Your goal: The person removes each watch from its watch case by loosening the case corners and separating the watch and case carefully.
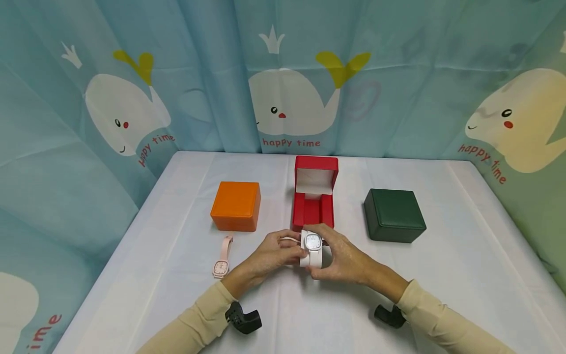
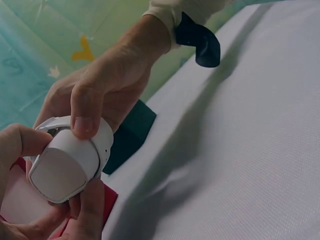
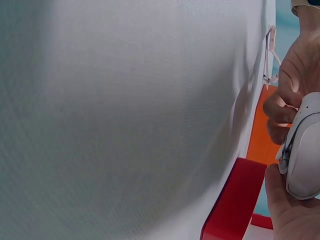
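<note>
A pale blue fabric backdrop printed with white whales and the words "happy time" (image 1: 283,73) is hanging behind and around a table draped in a smooth white cloth (image 1: 464,255), which is filling the lower part of the head view. Three square boxes are sitting in a row across the cloth: a closed dark green leather-look box (image 1: 393,215) toward the right, a closed orange box (image 1: 236,206) toward the left, and between them an open red hinged box with a white-lined lid (image 1: 315,196) that is standing upright. Just in front of the red box, both hands are meeting over the cloth in beige sleeves. The left hand (image 1: 274,253) is curling its fingers around a small white watch cushion wrapped with a white-strapped wristwatch with a pale square face (image 1: 312,249), gripping it from the left. The right hand (image 1: 342,255) is gripping the same cushion from the right, its thumb pressing on the white strap in the left wrist view. The watch face is pointing up toward the head camera. A pink-strapped wristwatch with a small square face (image 1: 222,257) is lying flat on the cloth just in front of the orange box, apart from the hands.
</note>
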Tool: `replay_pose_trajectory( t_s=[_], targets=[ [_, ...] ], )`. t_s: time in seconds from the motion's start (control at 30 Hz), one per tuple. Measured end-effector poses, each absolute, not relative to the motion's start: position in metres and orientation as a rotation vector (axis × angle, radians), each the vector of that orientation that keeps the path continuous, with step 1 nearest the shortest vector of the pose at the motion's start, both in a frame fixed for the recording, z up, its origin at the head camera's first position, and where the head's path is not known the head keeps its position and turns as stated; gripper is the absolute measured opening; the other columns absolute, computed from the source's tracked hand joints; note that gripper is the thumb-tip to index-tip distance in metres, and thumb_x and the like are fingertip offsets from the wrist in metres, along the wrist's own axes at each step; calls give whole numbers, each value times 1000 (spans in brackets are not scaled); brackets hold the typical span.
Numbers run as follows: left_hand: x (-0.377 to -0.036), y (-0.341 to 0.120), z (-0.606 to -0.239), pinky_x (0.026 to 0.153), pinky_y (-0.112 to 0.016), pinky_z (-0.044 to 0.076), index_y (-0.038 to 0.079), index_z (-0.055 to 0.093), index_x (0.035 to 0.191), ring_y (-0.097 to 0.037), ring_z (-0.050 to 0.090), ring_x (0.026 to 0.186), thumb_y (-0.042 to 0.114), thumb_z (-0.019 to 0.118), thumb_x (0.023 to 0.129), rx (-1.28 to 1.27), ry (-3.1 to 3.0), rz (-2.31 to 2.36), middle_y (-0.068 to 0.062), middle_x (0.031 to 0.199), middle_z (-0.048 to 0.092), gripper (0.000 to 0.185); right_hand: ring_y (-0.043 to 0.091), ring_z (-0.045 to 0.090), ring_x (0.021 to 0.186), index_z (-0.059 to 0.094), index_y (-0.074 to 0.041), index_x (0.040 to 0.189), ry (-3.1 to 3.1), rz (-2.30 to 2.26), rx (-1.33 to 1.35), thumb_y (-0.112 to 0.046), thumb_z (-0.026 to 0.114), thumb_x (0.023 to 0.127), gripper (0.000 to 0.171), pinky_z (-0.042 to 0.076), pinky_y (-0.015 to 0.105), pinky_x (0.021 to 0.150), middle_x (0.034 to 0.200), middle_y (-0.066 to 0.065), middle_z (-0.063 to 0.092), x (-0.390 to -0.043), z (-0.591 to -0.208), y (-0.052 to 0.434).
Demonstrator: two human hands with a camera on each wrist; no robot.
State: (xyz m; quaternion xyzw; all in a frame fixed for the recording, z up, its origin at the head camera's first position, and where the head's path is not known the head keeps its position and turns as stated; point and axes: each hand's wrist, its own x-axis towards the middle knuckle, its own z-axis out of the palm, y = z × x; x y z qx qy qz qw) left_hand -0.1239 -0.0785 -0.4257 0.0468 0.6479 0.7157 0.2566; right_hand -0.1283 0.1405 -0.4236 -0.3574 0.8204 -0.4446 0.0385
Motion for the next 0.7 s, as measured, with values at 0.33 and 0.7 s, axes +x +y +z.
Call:
replay_pose_trajectory(
  t_s=[0.33, 0.7],
  targets=[
    [-126, -84, -426, 79, -29, 56, -9, 56, 131, -19, 69, 85, 10, 67, 89, 194, 1769, 1905, -14, 106, 72, 48, 16, 54, 119, 42, -5, 149, 2366, -1404, -1083, -13, 86, 79, 83, 51, 41, 98, 138, -5, 51, -129, -420, 148],
    [-126, -84, -427, 75, -31, 57, -5, 55, 123, -19, 65, 77, 4, 66, 83, 207, 1741, 1926, -8, 95, 70, 42, 19, 54, 122, 46, -13, 148, 2268, -1425, -1137, -12, 85, 82, 77, 50, 41, 100, 140, -4, 50, -135, -419, 155]
  ],
)
